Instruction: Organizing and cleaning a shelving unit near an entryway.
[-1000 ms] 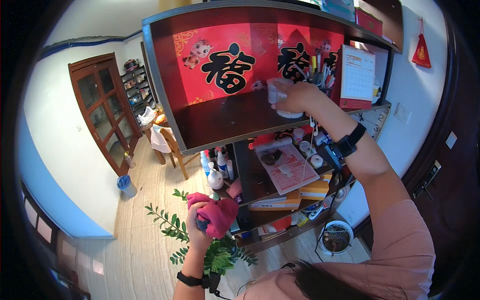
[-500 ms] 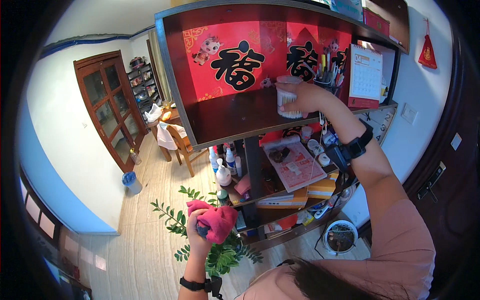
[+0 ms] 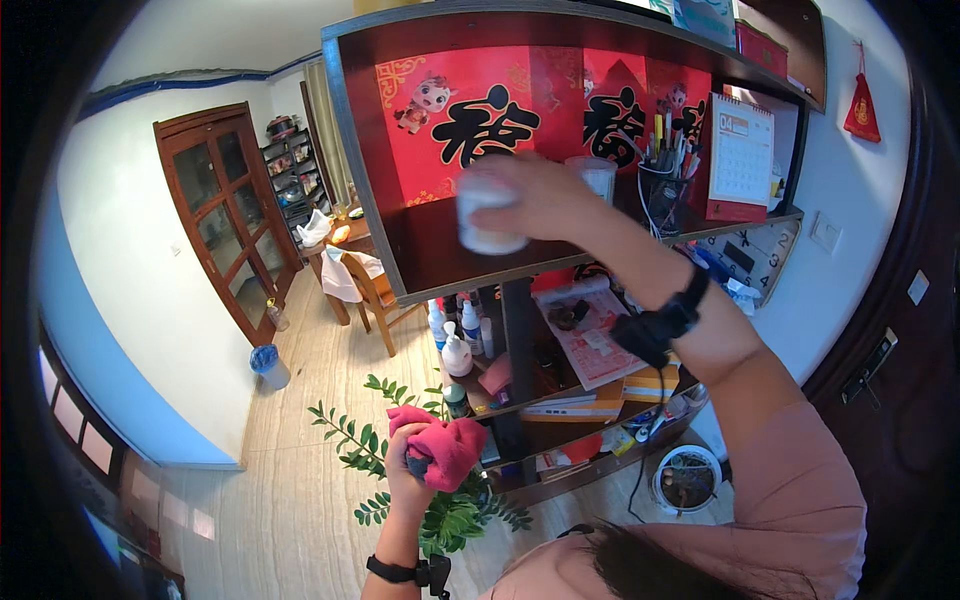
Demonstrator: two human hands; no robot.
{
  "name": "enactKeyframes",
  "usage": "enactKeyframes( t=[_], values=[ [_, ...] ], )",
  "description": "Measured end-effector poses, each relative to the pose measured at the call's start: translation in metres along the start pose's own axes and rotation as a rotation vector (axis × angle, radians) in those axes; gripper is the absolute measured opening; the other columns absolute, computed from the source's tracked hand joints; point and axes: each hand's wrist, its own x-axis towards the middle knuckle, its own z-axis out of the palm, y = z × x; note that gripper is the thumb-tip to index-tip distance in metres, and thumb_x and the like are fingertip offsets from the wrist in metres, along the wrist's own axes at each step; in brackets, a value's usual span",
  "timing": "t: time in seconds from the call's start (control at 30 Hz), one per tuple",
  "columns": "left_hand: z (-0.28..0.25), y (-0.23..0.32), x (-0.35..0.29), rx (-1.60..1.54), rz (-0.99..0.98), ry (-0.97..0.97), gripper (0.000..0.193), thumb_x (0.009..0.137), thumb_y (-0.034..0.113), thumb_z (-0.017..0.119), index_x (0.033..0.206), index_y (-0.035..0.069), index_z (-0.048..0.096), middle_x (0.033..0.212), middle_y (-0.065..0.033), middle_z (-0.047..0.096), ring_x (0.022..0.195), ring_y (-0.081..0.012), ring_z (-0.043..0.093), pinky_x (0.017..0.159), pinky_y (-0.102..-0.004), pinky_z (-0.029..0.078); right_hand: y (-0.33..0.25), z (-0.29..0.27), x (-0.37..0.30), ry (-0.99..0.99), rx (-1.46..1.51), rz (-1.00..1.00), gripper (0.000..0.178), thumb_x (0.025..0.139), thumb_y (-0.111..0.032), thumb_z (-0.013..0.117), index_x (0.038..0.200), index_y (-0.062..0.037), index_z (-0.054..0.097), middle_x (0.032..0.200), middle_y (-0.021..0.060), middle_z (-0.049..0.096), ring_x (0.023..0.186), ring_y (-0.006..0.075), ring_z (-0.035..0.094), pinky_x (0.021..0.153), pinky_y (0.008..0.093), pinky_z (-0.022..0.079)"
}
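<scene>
My right hand (image 3: 535, 198) is wrapped around a white round tub (image 3: 490, 225), which is blurred by motion. It is over the left part of the dark wooden shelf (image 3: 425, 262), near the front edge. Behind my right wrist stands a second clear round tub (image 3: 598, 175), partly hidden. My left hand (image 3: 408, 475), held low above a leafy green plant (image 3: 455, 520), grips a crumpled dark pink cloth (image 3: 445, 452) with a grey-blue patch showing.
On the shelf's right side are a pen holder (image 3: 668, 195) and a desk calendar (image 3: 740, 155). Red decorated paper (image 3: 555, 100) lines the back. Lower shelves carry a pump bottle (image 3: 456, 352), papers and boxes. A potted plant (image 3: 687, 478) stands on the floor at right.
My right hand has moved left along the shelf with the tub, which earlier showed cotton swabs inside. The second tub has come into view. My left hand still holds the cloth.
</scene>
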Motion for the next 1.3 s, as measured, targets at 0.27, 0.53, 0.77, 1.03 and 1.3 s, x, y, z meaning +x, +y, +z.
enactKeyframes(
  t=[0.27,0.53,0.77,1.03,1.3],
  values=[
    [0.001,-0.004,0.002,-0.009,0.012,0.013,0.034,0.07,0.003,0.069,0.101,0.002,0.055,0.101,-0.0083,0.057,0.095,-0.0183,0.056,0.086,-0.0294,0.044,-0.034,0.047,0.032,-0.116,0.078,-0.028,0.083,0.061,-0.056,0.075,0.122,-0.0064,0.048,0.115,0.0204,0.056,0.105,0.033,0.058,0.085,0.0419,0.048],
    [-0.007,0.001,0.003,-0.07,-0.041,0.058,0.035,0.072,0.001,0.068,0.104,0.002,0.053,0.103,-0.0066,0.055,0.095,-0.0162,0.055,0.087,-0.0281,0.044,0.08,-0.017,0.056,-0.113,-0.193,0.478,0.082,0.076,-0.068,0.055,0.134,-0.0116,0.043,0.115,0.0184,0.06,0.097,0.0298,0.062,0.082,0.0399,0.05],
    [-0.004,-0.011,0.003,-0.151,-0.053,0.023,0.037,0.072,0.0,0.069,0.105,0.001,0.053,0.105,-0.008,0.055,0.097,-0.0174,0.055,0.089,-0.0294,0.044,0.149,0.004,0.057,-0.377,-0.606,0.505,0.059,0.08,-0.062,0.05,0.125,-0.023,0.052,0.116,0.0092,0.062,0.103,0.0265,0.061,0.084,0.0429,0.05],
    [-0.013,-0.01,-0.004,-0.087,-0.078,0.004,0.039,0.071,0.0,0.07,0.106,0.001,0.053,0.104,-0.0091,0.057,0.097,-0.019,0.056,0.088,-0.0302,0.045,0.069,0.025,0.091,-0.132,-0.267,0.343,0.076,0.068,-0.061,0.064,0.127,-0.0153,0.049,0.118,0.0151,0.06,0.103,0.0288,0.061,0.085,0.0415,0.05],
    [-0.001,-0.011,-0.003,-0.002,-0.079,0.005,0.04,0.068,0.001,0.071,0.104,0.002,0.053,0.104,-0.0087,0.056,0.097,-0.0185,0.055,0.087,-0.0294,0.043,0.023,0.074,0.151,-0.725,0.221,0.134,0.077,0.076,-0.067,0.058,0.122,-0.0056,0.056,0.119,0.0169,0.06,0.102,0.0289,0.062,0.079,0.0412,0.051]
  ],
)
